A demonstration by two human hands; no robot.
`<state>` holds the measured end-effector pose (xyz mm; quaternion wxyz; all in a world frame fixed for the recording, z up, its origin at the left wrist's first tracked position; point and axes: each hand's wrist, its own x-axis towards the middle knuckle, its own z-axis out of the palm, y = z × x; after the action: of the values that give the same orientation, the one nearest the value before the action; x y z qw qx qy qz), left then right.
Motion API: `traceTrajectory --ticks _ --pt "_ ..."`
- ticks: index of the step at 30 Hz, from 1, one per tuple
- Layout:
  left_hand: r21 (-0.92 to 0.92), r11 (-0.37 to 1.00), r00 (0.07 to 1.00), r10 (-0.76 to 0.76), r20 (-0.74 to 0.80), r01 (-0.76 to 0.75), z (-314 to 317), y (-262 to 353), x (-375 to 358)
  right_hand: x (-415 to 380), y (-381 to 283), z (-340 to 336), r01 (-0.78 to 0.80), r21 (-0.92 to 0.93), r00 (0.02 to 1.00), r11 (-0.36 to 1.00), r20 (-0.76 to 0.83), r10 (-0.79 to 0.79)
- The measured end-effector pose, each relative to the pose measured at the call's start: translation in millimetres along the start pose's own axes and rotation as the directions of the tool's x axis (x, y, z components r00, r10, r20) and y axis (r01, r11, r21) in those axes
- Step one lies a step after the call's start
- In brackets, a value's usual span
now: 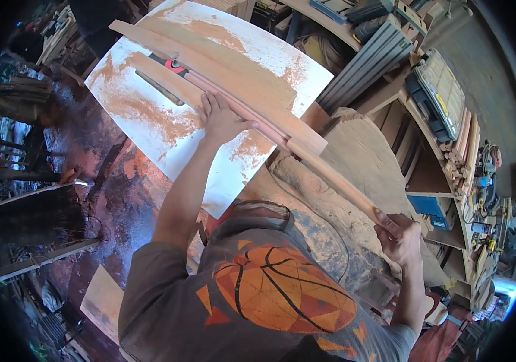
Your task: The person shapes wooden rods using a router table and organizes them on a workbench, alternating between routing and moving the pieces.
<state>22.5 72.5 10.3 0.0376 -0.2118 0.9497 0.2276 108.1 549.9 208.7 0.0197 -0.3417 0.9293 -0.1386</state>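
Observation:
My left hand lies with spread fingers on wood at the near side of the fence board, its thumb stretched toward the narrow strip. My right hand is closed round the near end of a long wooden strip, which runs up along the board. A metal cutter with a red part stands beside the board, near the strip's far end. Beneath them is a white tabletop strewn with sawdust. A narrow slot or metal piece is to the left of the cutter.
A large wooden slab lies right of the tabletop. Farther right, shelves hold a tool case and a stack of wooden sticks. A dark cable curves below the strip. A loose board is at lower left.

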Motion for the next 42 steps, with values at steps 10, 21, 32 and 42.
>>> traceTrajectory --ticks 10,21,32,42 --pt "0.049 0.997 0.996 -0.064 0.054 0.061 -32 -44 45 67 -18 7 0.086 -0.07 0.995 0.994 0.061 -0.082" --pt "0.026 0.998 0.997 -0.057 0.047 0.056 -39 -60 62 96 -30 8 0.145 -0.033 0.986 0.989 0.083 -0.142" --pt "0.021 0.999 0.999 -0.038 0.015 0.037 -43 -86 81 128 -41 5 0.189 -0.054 0.974 0.981 0.139 -0.18" --pt "0.029 0.999 0.999 -0.025 -0.026 0.026 -54 -105 98 155 -55 10 0.182 -0.044 0.971 0.982 0.166 -0.173"
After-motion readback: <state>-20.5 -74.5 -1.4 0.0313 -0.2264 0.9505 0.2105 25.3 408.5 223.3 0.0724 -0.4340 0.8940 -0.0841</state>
